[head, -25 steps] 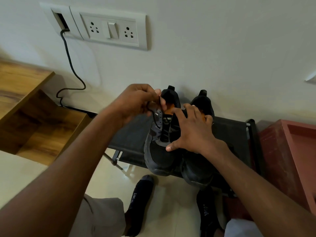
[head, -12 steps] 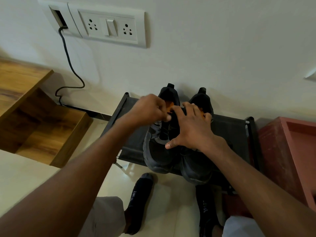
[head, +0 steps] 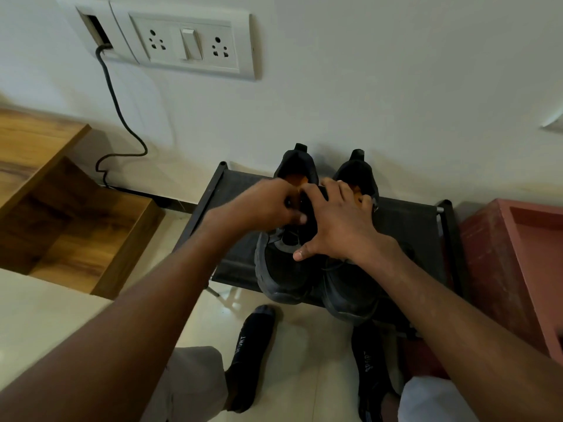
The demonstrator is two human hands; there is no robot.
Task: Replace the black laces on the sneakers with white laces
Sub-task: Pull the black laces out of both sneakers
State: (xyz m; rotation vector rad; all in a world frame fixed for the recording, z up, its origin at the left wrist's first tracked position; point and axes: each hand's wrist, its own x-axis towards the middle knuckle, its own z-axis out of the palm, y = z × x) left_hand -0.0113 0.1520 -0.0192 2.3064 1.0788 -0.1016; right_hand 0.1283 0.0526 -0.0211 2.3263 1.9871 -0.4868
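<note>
We find the left hand (head: 268,205) at centre frame, fingers curled in at the throat of the left-hand sneaker (head: 283,269); motion blur hides what it grips, so we cannot confirm that a black lace is in the pinch. The right hand (head: 338,226) lies spread and flat across both sneakers, thumb out toward the lower left and fingertips reaching the orange lining of the right-hand sneaker (head: 353,287); it pins the pair and holds nothing.

Both sneakers stand side by side on a dark shoe rack (head: 405,226) against the wall, toes toward the bottom of the frame. No white laces are visible.

Our judgement: the step in hand is unthreading the black lace from the upper eyelets of the left-hand sneaker, so the task is at an early stage. The next move calls for a steady bracing hand while the lace is drawn out row by row.

A socket plate (head: 189,44) sits upper left.
</note>
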